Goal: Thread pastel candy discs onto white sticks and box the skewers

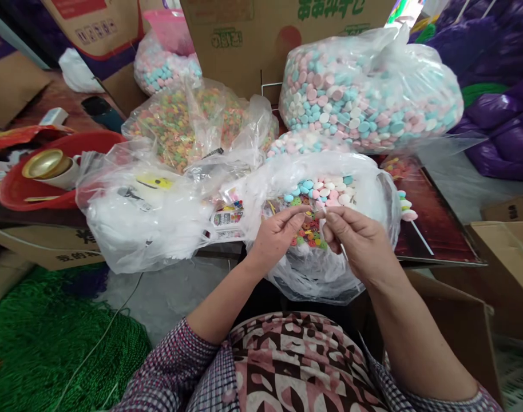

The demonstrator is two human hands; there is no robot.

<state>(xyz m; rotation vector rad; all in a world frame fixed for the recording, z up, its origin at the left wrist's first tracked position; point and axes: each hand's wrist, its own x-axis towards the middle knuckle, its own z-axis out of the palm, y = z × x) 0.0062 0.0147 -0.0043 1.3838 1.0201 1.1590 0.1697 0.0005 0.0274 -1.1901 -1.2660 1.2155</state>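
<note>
My left hand (281, 230) and my right hand (358, 237) meet over an open plastic bag (375, 191). Thumb and forefinger are pinched together on each hand. A thin whitish thing shows at the right fingertips, too small to name; what the left fingers pinch is hidden. Inside the bag, just beyond my fingers, lie pink, white and blue oval candies (330, 191). Below them are green, orange and red ring-shaped candies (306, 236), partly covered by my hands. To the right, a candy skewer on a white stick (421, 236) rests on the dark red table.
Behind stand a large bag of pastel candies (368, 97) and a bag of orange-green candies (193, 123). A white-filled plastic bag (145, 223) and a red basin (16, 191) are at left. Cardboard boxes (261, 57) rise behind; green netting (59, 337) covers the floor.
</note>
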